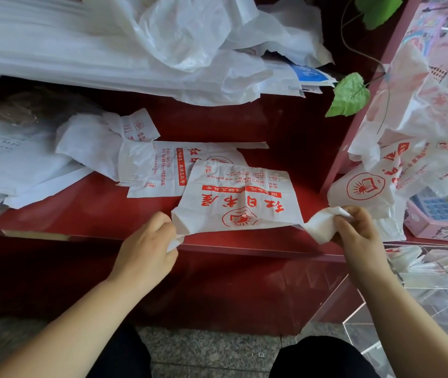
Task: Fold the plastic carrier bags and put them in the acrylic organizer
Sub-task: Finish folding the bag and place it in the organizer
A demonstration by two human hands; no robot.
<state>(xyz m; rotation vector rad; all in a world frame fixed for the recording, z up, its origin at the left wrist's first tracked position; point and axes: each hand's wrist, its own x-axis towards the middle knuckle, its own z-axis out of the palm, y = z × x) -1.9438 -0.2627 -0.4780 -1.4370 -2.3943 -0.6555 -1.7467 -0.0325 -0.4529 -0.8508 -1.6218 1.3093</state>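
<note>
White printed carrier bag (pixel 240 199) lying flat on the red shelf (pixel 81 214), near its front edge. Left hand (pixel 146 241) grips the bag's near-left corner; right hand (pixel 359 233) pinches its bunched end at the near right. A second printed bag (pixel 163 166) lies just behind, partly overlapped. Clear acrylic organizer (pixel 435 296), near right, holds white bags
</note>
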